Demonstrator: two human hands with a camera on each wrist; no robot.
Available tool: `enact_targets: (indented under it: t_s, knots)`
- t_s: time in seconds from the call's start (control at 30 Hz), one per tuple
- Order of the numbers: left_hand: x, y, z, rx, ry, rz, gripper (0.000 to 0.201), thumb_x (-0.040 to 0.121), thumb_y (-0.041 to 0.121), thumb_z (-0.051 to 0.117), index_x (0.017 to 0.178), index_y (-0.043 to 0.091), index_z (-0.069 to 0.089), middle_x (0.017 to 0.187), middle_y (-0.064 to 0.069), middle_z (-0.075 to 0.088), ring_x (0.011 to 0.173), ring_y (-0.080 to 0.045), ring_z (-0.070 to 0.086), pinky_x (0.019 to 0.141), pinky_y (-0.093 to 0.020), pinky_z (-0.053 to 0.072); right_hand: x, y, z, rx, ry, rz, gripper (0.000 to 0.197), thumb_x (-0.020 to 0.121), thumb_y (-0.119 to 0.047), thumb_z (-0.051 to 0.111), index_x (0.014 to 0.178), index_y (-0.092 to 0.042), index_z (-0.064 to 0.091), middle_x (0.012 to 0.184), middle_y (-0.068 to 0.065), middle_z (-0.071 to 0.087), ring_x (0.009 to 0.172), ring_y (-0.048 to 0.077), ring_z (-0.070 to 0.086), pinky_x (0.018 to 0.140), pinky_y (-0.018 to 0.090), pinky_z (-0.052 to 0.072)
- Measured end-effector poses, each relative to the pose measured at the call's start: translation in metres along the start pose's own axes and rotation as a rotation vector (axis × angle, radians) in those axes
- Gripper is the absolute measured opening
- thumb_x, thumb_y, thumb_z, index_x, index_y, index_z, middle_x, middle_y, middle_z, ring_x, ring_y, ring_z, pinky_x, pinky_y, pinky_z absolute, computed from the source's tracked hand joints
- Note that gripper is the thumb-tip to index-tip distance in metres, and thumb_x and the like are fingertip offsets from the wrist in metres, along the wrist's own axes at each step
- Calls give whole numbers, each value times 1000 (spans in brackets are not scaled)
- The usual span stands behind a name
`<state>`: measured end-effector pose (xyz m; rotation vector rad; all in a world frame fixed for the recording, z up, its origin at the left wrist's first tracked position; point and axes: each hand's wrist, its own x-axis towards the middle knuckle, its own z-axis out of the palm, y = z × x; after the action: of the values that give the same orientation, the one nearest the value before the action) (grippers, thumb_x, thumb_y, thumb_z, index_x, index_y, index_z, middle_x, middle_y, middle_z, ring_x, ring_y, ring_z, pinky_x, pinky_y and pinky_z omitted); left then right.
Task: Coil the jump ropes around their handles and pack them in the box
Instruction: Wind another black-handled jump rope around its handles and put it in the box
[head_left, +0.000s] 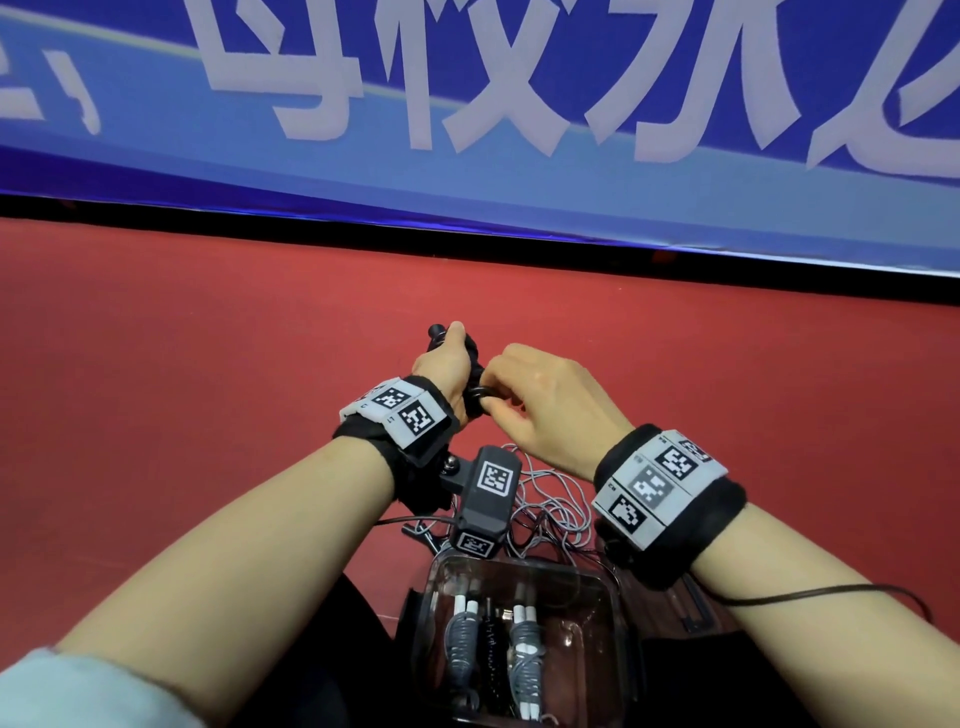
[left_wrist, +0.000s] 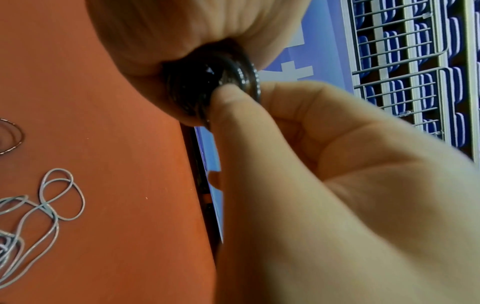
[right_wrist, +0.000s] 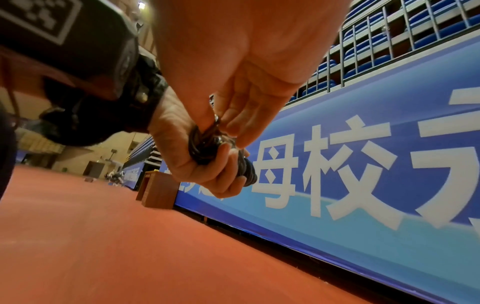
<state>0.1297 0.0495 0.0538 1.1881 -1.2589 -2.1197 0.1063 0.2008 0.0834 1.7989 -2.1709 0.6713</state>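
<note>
My left hand grips the black handles of a jump rope, held above the red floor with black rope coiled round them. My right hand pinches the end of that black rope against the coil near the bottom of the handles. A clear plastic box stands on the floor below my wrists. Inside it lie coiled grey ropes with white-tipped handles and a black one between them. A loose grey rope lies tangled on the floor behind the box.
A blue banner with large white characters runs along the far edge of the red floor. A brown wooden box stands by the banner far off. Blue stadium seats behind rails rise above it.
</note>
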Motion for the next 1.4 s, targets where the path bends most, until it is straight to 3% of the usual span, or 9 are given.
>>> enact_targets:
  t_s: [0.1,0.2,0.27,0.5,0.8,0.9,1.07,1.23,1.4]
  knots:
    - [2,-1,-1,13,8,-19,55,91,53,55,118,5,52,76,-8,57,61,-25,60,73,-40,57,2,3,-2,101,-69,27,5,88,-21,65,91,-17,65,78,-9,46,64,10,43,61,26,38]
    - [2,-3,-1,79,31,9,52,94,50,54,116,3,52,69,-6,51,50,-21,53,48,-27,47,4,9,-3,246,-152,83,6,87,-22,68,91,-18,70,75,-9,47,64,7,45,63,28,40]
    - [2,-4,0,112,26,4,50,95,50,53,113,3,53,64,-5,49,45,-20,50,45,-26,44,4,10,-3,248,-194,108,7,86,-24,68,91,-20,70,73,-11,46,66,10,46,64,32,43]
    - [2,-6,0,119,11,-25,51,93,56,51,105,6,55,64,-5,51,50,-24,52,53,-30,46,4,3,-1,252,-172,174,16,79,-32,77,80,-20,66,65,-8,47,60,11,45,60,33,40]
    - [3,-8,4,110,49,-6,56,91,56,53,114,5,54,93,-12,64,71,-29,62,66,-37,53,4,10,-4,527,-227,266,6,87,-20,71,85,-15,72,57,-5,39,53,10,34,55,28,31]
    - [6,-9,3,118,134,25,59,90,56,56,119,4,54,98,-12,66,80,-31,65,75,-39,57,3,6,-1,307,-177,192,9,86,-26,70,79,-22,65,64,-9,44,59,12,43,59,31,39]
    - [5,-12,6,147,166,67,64,89,57,56,122,2,54,105,-15,68,82,-30,67,66,-34,55,2,5,2,249,-88,114,9,80,-20,70,78,-18,61,99,-8,54,81,6,51,72,24,43]
    - [9,-12,4,93,108,45,60,91,56,53,119,3,54,99,-14,67,85,-31,68,83,-44,58,2,3,3,243,-54,64,7,78,-13,68,81,-14,62,90,-2,59,81,14,52,75,30,46]
    - [2,-7,3,1,-39,-20,54,91,55,53,117,8,54,82,-11,62,64,-26,64,58,-34,53,5,3,1,310,-39,127,17,75,-14,73,90,-18,63,88,-2,61,80,12,54,78,29,47]
